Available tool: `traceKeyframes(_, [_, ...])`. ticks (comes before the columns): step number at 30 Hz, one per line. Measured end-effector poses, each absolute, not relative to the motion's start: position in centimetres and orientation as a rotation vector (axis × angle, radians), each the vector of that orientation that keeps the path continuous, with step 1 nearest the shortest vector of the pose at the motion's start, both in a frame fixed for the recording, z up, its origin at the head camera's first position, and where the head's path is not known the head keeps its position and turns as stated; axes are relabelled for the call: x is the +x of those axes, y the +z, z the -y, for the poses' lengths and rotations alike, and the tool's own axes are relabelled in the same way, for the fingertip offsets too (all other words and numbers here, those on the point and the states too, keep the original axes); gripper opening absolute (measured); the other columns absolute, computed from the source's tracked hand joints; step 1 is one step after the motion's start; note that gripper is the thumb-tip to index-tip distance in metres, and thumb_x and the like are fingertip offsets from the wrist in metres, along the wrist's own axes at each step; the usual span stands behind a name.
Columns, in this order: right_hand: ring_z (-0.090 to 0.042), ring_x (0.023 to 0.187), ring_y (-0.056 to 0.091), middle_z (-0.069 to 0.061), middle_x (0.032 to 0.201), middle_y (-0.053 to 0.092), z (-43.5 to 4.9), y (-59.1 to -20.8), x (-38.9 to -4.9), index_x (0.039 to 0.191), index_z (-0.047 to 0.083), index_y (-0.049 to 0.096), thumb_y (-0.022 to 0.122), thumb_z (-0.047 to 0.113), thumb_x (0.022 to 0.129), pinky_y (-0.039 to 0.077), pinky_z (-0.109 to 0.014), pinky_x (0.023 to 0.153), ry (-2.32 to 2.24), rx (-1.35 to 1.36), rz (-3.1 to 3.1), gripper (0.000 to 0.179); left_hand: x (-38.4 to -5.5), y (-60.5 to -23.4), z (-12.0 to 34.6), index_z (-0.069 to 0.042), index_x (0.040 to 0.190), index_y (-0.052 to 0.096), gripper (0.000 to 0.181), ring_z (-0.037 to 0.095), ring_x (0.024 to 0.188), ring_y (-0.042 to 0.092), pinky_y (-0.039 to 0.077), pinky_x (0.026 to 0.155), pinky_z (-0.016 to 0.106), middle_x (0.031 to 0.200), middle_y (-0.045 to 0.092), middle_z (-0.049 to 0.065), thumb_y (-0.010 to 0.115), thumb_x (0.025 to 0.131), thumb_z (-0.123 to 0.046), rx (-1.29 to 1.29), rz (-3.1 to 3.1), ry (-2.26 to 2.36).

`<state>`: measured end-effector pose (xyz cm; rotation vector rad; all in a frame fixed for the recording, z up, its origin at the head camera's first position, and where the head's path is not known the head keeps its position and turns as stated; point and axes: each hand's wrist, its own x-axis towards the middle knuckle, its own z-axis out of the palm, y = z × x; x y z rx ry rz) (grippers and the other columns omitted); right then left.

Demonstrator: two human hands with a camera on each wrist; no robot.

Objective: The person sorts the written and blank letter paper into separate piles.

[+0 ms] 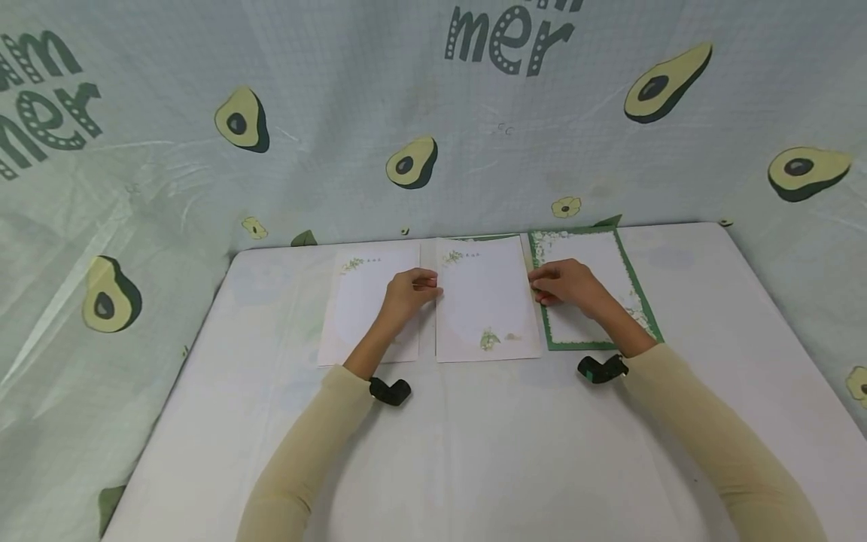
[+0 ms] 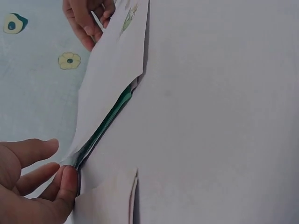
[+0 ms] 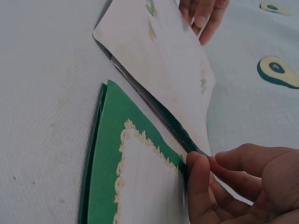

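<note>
A stack of letter paper, its white top sheet printed with small green plants, lies in the middle of the table. My left hand pinches its left edge; in the left wrist view its fingertips are right at the edge. On the opposite side my right hand pinches the right edge, fingertips at the sheet in the right wrist view. Below the top sheet a dark green layer shows along the side, and the top sheet bows slightly.
Left of the stack lies a similar pale letter sheet, partly under my left forearm. To the right, green-bordered paper lies beneath my right hand and wrist. The white table meets an avocado-printed curtain at the back.
</note>
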<state>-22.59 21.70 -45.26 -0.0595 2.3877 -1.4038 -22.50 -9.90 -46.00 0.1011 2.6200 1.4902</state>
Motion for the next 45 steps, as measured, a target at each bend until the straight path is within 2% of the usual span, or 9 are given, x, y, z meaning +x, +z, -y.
traceKeyframes(5, [-0.012,0.084,0.071,-0.020,0.122,0.069,-21.6,-45.3,-22.4,0.133,0.001,0.064,0.058,0.017,0.105,0.060,-0.023,0.074,-1.363,-0.089,-2.468,0.033,-22.4,-46.3,9.8,-0.002,0.125,0.068,0.033,0.027,0.107,0.067,0.057,0.093,0.035,0.114,0.071,0.014,0.074,0.094,-0.007,0.112,-2.625,1.552])
traceKeyframes(14, [-0.028,0.101,0.073,-0.022,0.120,0.070,-21.2,-45.2,-21.9,0.129,-0.001,0.065,0.065,0.016,0.102,0.061,-0.030,0.083,-1.486,-0.177,-2.539,0.033,-21.9,-45.9,9.7,-0.001,0.123,0.069,0.030,0.026,0.106,0.071,0.060,0.089,0.033,0.114,0.073,0.015,0.073,0.093,-0.002,0.096,-2.541,1.732])
traceKeyframes(17, [-0.029,0.101,0.073,-0.024,0.120,0.070,-21.1,-45.4,-21.8,0.129,-0.003,0.065,0.068,0.015,0.100,0.062,-0.031,0.084,-1.538,-0.184,-2.532,0.034,-21.7,-45.8,9.7,-0.001,0.121,0.071,0.030,0.026,0.104,0.072,0.059,0.090,0.032,0.112,0.075,0.015,0.074,0.091,-0.001,0.086,-2.527,1.765])
traceKeyframes(24, [-0.025,0.093,0.075,-0.025,0.115,0.071,-20.8,-45.5,-21.6,0.125,-0.003,0.067,0.071,0.017,0.098,0.062,-0.030,0.081,-1.642,-0.163,-2.548,0.033,-21.9,-46.1,9.8,0.001,0.117,0.073,0.026,0.024,0.104,0.072,0.060,0.087,0.028,0.109,0.075,0.017,0.074,0.092,-0.001,0.041,-2.452,1.895])
traceKeyframes(32, [-0.008,0.085,0.074,-0.024,0.116,0.071,-20.5,-45.7,-21.2,0.124,-0.005,0.066,0.071,0.015,0.098,0.062,-0.028,0.080,-1.792,-0.126,-2.464,0.033,-22.0,-46.3,10.0,0.003,0.115,0.073,0.023,0.022,0.103,0.072,0.060,0.088,0.029,0.112,0.074,0.020,0.073,0.092,0.001,-0.022,-2.336,2.018])
traceKeyframes(45, [-0.005,0.085,0.072,-0.022,0.115,0.071,-20.4,-45.0,-20.8,0.125,-0.006,0.064,0.070,0.012,0.098,0.062,-0.026,0.081,-1.896,-0.061,-2.412,0.033,-21.8,-45.4,10.3,0.007,0.115,0.071,0.025,0.014,0.095,0.073,0.061,0.086,0.028,0.113,0.073,0.021,0.074,0.090,0.005,-0.067,-2.205,2.190])
